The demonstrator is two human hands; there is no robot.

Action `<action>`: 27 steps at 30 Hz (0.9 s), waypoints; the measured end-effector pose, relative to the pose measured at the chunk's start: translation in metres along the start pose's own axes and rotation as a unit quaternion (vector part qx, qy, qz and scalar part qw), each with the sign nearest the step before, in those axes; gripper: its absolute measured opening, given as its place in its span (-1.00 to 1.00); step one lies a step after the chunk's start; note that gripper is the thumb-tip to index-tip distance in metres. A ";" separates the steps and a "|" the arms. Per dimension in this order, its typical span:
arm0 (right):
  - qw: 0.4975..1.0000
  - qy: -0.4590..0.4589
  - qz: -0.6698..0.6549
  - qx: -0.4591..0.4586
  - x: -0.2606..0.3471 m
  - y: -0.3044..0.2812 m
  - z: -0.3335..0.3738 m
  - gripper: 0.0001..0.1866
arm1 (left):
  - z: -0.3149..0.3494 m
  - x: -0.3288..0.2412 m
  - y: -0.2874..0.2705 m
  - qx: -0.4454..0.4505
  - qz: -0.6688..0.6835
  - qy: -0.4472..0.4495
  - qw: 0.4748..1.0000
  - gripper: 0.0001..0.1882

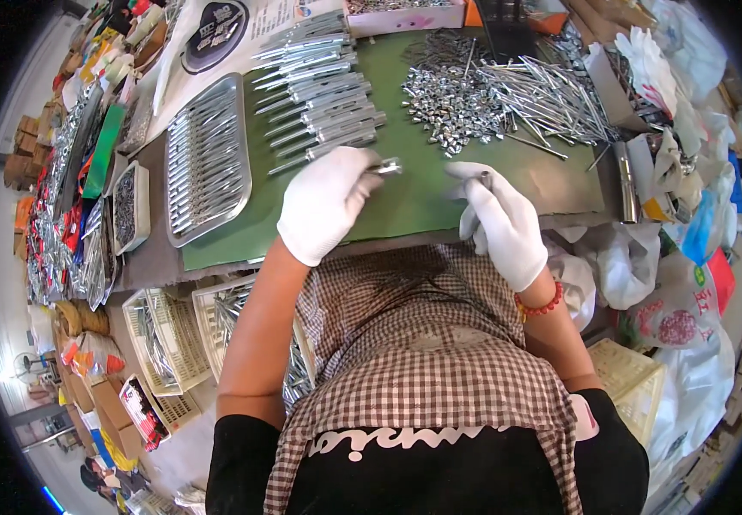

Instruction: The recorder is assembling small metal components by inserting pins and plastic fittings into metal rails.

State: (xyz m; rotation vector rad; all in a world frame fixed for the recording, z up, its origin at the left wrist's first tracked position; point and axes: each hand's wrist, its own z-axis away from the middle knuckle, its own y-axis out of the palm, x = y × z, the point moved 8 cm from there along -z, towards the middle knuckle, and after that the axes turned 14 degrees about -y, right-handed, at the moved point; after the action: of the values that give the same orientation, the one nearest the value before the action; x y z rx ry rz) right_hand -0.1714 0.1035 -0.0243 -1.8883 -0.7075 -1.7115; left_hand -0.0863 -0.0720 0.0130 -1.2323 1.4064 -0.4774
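My left hand (324,206), in a white glove, is closed around a shiny metal cylindrical part (388,166) whose end sticks out to the right past the fingers. My right hand (505,225), also gloved, pinches a small dark-ended metal piece (485,178); its kind is too small to tell and the fingertips are slightly blurred. Both hands are over the near part of the green work mat (414,202), a short gap apart. Beyond them lie a heap of small silver nut-like pieces (452,99) and a pile of long thin metal rods (551,99).
Left of the piles, slim metal pieces (328,107) lie in overlapping rows. A metal tray (246,159) holds more rods. A white bin (142,206) contains small parts. At the mat's right stands a metal cylinder (626,182). Plastic baskets (178,343) sit below the table edge.
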 end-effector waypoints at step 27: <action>0.937 -0.144 0.317 0.000 0.010 -0.036 -0.022 -0.73 | 0.015 -0.042 0.022 0.083 -0.020 0.007 0.996 -0.72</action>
State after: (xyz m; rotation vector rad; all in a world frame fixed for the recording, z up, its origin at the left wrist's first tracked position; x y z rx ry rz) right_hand -0.2110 0.1161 -0.0115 -2.0855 -0.1508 -1.0407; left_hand -0.0901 -0.0229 0.0104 -1.1259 1.3275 -0.6201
